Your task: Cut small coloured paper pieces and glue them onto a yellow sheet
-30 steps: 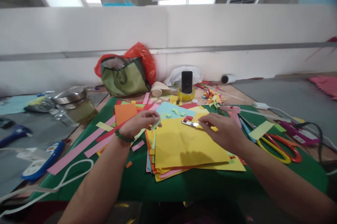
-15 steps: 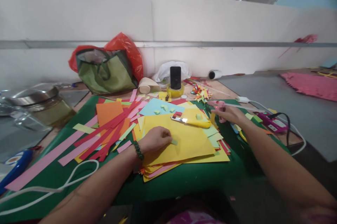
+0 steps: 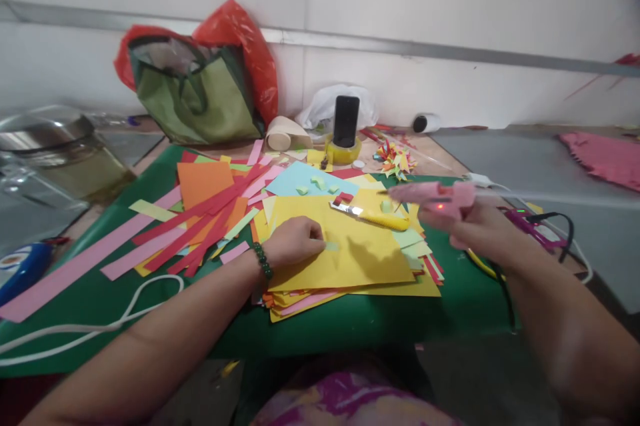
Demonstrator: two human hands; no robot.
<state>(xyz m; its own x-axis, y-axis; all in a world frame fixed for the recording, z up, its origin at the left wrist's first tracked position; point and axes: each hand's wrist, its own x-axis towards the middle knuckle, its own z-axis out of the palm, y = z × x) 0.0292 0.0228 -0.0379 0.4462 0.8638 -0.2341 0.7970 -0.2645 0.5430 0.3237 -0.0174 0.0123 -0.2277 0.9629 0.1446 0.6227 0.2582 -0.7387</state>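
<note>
My left hand (image 3: 294, 241), a green bead bracelet at its wrist, rests on a yellow paper sheet (image 3: 345, 274) with fingers pinched together. A small pale green paper piece (image 3: 331, 247) pokes out at its fingertips. My right hand (image 3: 481, 231) grips a pink hot glue gun (image 3: 443, 197) with a red light, raised over the right side of the papers, nozzle towards the left. Between the hands lies a yellow utility knife (image 3: 375, 217), its blade out. Small green paper bits (image 3: 318, 182) sit on a light blue sheet (image 3: 293, 176) behind it.
Coloured paper strips (image 3: 200, 226) are spread at the left. A white cable (image 3: 90, 328) loops at the front left. Behind stand a green bag (image 3: 200, 103), a phone (image 3: 346, 121) on a yellow tape roll (image 3: 344, 151), and a glass jar (image 3: 75, 156). A purple device (image 3: 536, 229) lies right.
My right hand has lifted the glue gun off the table's right side and brought it nearer. My left hand stays on the yellow sheet. The head view has tilted down.
</note>
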